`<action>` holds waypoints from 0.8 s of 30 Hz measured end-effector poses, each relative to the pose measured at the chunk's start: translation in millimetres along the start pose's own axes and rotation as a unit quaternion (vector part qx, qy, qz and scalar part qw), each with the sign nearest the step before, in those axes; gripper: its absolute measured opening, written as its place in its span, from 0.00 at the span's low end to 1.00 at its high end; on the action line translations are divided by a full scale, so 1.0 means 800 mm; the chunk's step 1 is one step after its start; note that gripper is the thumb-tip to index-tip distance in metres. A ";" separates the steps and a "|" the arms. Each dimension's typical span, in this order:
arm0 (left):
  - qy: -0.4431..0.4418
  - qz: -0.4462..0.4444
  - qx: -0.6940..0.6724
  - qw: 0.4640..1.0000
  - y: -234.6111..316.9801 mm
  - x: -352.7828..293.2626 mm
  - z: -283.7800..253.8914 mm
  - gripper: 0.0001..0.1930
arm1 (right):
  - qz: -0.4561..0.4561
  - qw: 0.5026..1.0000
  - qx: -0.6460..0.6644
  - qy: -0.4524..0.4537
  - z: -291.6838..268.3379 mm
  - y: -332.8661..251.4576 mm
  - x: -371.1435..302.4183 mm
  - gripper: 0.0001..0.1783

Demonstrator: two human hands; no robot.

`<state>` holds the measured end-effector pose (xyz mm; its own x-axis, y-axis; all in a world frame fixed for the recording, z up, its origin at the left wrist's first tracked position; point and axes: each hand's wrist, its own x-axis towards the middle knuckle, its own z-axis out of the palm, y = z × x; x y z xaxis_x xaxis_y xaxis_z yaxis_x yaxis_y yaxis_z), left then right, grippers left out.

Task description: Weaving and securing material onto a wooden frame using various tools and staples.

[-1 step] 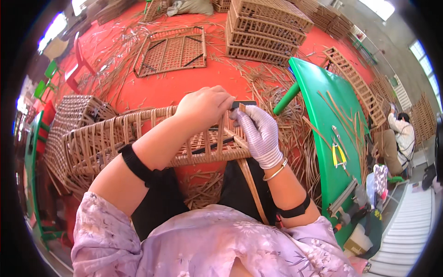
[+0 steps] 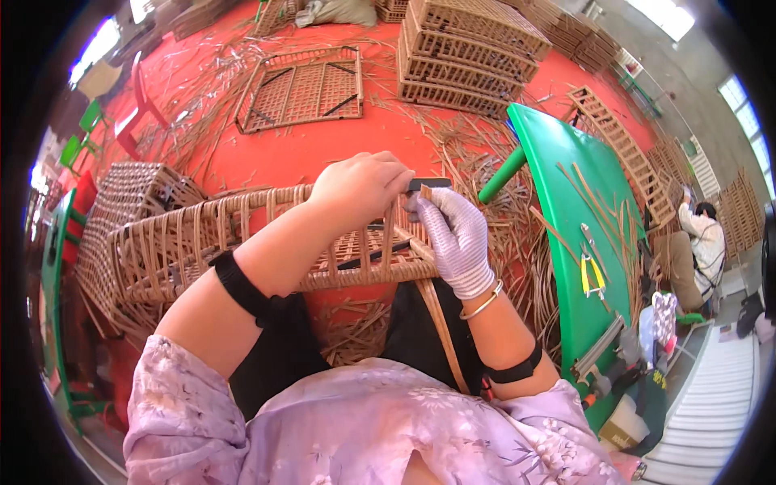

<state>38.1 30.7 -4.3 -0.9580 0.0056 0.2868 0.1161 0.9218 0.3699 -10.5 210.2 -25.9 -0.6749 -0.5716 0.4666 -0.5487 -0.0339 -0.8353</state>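
A long woven wicker basket point(image 2: 182, 250) with openwork sides lies across my lap, tilted on its side. My bare left hand point(image 2: 361, 186) is closed over the basket's upper rim near its right corner. Just beyond its fingertips a dark flat bar point(image 2: 430, 184) sticks out to the right. My right hand point(image 2: 454, 234), in a white striped glove, pinches the end of a brown wicker strip point(image 2: 426, 191) against that corner. The left fingertips are partly hidden behind the knuckles. Another long strip point(image 2: 443, 335) hangs from the basket over my right thigh.
A green table point(image 2: 570, 267) at my right bears yellow-handled pliers point(image 2: 592, 275) and loose strips. Ahead, a shallow wicker tray point(image 2: 303, 89) and stacked baskets point(image 2: 465, 61) stand on the red floor among scraps. Another basket point(image 2: 121, 218) is at left. A person point(image 2: 702, 242) sits far right.
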 end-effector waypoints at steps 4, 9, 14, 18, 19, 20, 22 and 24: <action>-0.024 -0.052 -0.019 0.998 0.006 0.001 -0.003 0.17 | -0.019 1.000 -0.003 0.022 0.005 -0.006 -0.007 0.05; -0.049 -0.075 -0.022 0.996 0.013 0.001 -0.013 0.18 | -0.002 0.999 0.038 0.020 0.005 -0.013 -0.007 0.05; -0.025 -0.051 0.000 0.998 0.008 -0.005 -0.002 0.17 | -0.012 0.999 -0.012 0.029 -0.004 -0.019 0.022 0.05; -0.011 -0.103 -0.030 0.994 0.015 -0.009 -0.010 0.16 | -0.026 0.994 -0.103 0.024 -0.014 0.002 0.072 0.06; -0.028 -0.123 -0.037 0.991 0.015 -0.007 -0.009 0.17 | -0.023 0.991 -0.129 0.011 -0.017 0.013 0.083 0.07; -0.031 -0.119 -0.035 0.992 0.014 -0.007 -0.008 0.17 | -0.023 0.988 -0.150 -0.005 -0.015 0.019 0.094 0.08; -0.017 -0.119 -0.027 0.992 0.012 -0.006 -0.003 0.18 | 0.001 0.978 -0.205 -0.039 -0.017 0.025 0.106 0.13; -0.018 -0.107 -0.025 0.994 0.012 -0.006 -0.003 0.19 | 0.031 0.977 -0.201 -0.067 -0.018 0.038 0.113 0.13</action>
<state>44.3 39.0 0.2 -0.9710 -0.1728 0.1653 -0.0783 0.8829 0.4630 -95.2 169.4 -5.1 -0.6576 -0.6651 0.3539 -0.6761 0.3137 -0.6667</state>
